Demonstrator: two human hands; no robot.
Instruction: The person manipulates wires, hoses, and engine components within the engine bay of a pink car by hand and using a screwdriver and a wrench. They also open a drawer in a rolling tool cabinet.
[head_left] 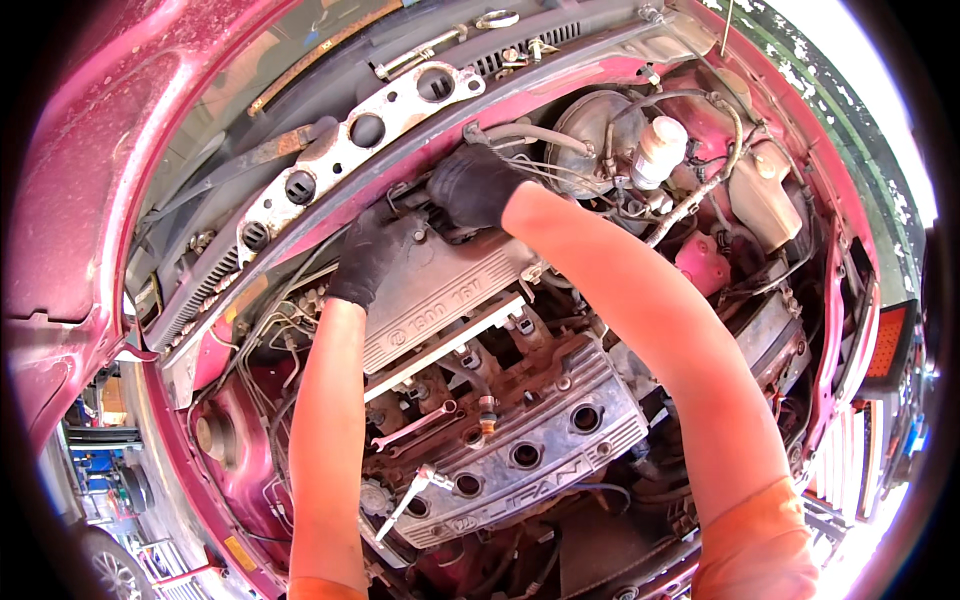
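Note:
Both hands wear black gloves and reach to the far edge of a ribbed grey metal intake manifold (445, 300) in a car's engine bay. My left hand (375, 255) lies against the manifold's far left part, its fingers mostly hidden behind the edge. Just to its right, my right hand (475, 187) is closed, knuckles up, near hoses by the firewall. What sits under its fingers is hidden. Nearer to me is the silver valve cover (525, 455) with round holes. A combination wrench (415, 425) and a ratchet (410, 497) lie at its left end.
A flat metal gasket (367, 131) with round holes rests along the cowl, beside several bolts and small parts. A white-capped fluid reservoir (660, 152) and brake booster (585, 132) stand at the right. The raised red hood (130, 130) fills the upper left.

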